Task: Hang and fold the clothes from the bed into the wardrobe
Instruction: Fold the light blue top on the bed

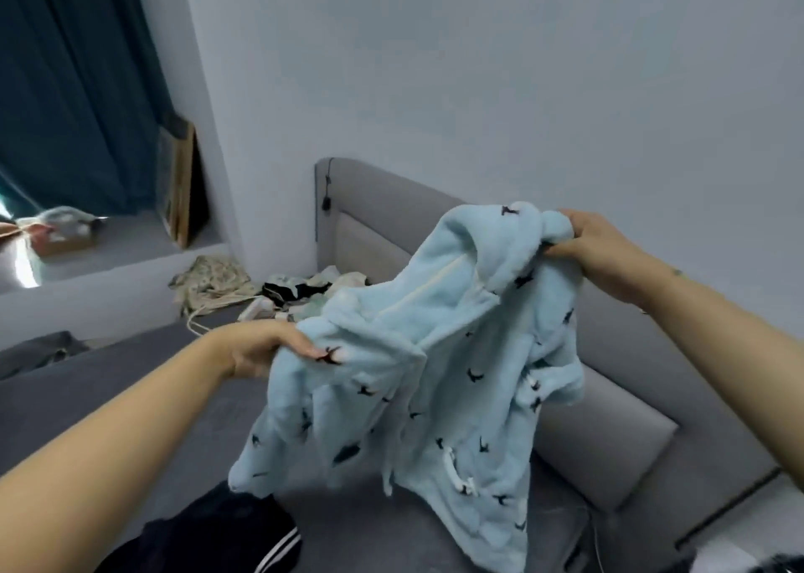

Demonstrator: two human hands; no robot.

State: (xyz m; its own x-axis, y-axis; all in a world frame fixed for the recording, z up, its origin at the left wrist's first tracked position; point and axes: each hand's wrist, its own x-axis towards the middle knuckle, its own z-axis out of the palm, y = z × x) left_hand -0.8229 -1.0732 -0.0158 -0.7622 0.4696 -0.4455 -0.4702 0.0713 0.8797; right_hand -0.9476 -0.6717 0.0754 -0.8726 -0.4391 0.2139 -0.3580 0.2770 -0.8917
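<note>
A light blue fleece jacket (pixel 435 376) with small dark bird shapes and a white zip hangs in the air above the bed (pixel 130 398). My left hand (pixel 265 346) grips its left shoulder area at mid-frame. My right hand (pixel 596 241) pinches the upper right edge near the hood, higher up. The jacket's lower hem droops toward the grey sheet. The wardrobe is out of view.
A dark garment with white stripes (pixel 226 533) lies on the bed near me. More clothes (pixel 300 289) are piled at the far end by a grey padded headboard (pixel 609 398). A floral cloth (pixel 209 281) drapes off the window ledge. Teal curtains (pixel 74 85) hang at left.
</note>
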